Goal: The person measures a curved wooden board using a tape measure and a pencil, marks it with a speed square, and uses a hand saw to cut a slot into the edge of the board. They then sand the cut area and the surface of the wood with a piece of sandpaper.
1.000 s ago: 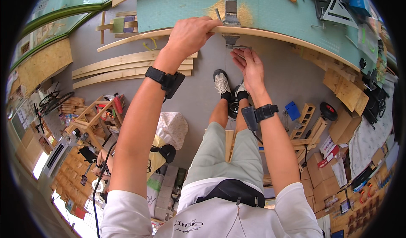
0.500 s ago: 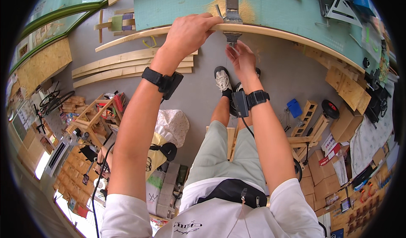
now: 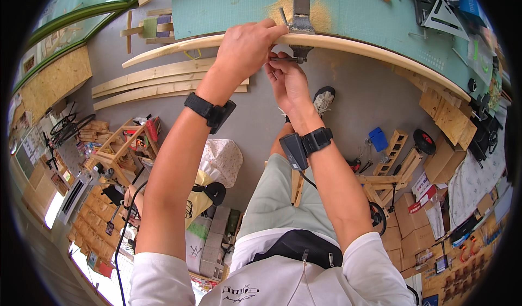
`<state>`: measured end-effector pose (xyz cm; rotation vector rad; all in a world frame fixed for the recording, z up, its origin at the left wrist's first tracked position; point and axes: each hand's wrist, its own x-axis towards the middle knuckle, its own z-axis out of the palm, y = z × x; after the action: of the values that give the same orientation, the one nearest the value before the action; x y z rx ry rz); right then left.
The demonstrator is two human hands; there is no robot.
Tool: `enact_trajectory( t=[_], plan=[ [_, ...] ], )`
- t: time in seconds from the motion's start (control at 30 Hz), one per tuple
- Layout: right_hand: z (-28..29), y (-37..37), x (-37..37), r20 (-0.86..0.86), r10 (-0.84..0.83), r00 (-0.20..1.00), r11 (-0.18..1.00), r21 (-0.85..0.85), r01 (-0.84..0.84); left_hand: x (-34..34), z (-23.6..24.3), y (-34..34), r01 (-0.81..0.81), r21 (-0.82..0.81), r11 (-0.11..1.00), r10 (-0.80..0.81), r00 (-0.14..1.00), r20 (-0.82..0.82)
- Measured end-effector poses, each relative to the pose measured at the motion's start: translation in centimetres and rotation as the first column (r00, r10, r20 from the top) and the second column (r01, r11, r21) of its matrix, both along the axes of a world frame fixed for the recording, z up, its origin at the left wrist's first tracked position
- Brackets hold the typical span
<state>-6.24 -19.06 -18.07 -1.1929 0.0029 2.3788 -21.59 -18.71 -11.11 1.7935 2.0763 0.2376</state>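
- Workshop floor was grey, littered with planks and crates; green bench ran along the top.
- Left hand reached up, arm straight, fingers curled gripping the wood strip at the bench edge.
- Right hand sat just below, fingers pinched on the handle under the clamp.
- Clamp stood upright on the strip, sawdust around it.
- Blue box lay on the floor at right; cardboard boxes lower right.

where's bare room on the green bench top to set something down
Free: the green bench top left of the metal clamp, and between the clamp and the triangular square. Sawdust rings the clamp. Crowded: the far right end with tools, and the edge where both hands work.
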Motion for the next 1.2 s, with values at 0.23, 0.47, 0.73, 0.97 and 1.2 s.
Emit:
enact_trajectory(
  t=[0.23, 0.47, 0.73, 0.97, 1.2],
  plan=[
    [2.5, 2.3, 1.7, -0.059, 0.107, 0.993, 0.991, -0.075, -0.111, 0.3, 0.2, 0.5, 0.000, 0.038, 0.999, -0.002, 0.998, 0.062],
    [18.6, 16.4, 8.0, 0.374, 0.837, 0.401, 0.371, 0.152, -0.916, 0.5, 0.6, -0.5, -0.057, -0.002, 0.998, 0.057, 0.998, 0.034],
    [6.5, 39.0, 1.3, 0.988, -0.141, -0.058, -0.721, -0.143, -0.678, 1.2, 0.7, 0.4, -0.090, -0.032, 0.995, 0.090, 0.996, 0.004],
    [-1.0, 38.9, 1.4, 0.924, -0.380, -0.046, -0.772, -0.344, -0.534, 1.2, 1.1, 0.4, -0.106, -0.102, 0.989, 0.105, 0.994, -0.010],
    [10.8, 39.2, 11.1, 0.963, -0.268, -0.026, -0.699, -0.213, -0.683, 1.4, 0.7, 0.1, -0.115, -0.112, 0.987, 0.116, 0.993, 0.002]
  ],
)
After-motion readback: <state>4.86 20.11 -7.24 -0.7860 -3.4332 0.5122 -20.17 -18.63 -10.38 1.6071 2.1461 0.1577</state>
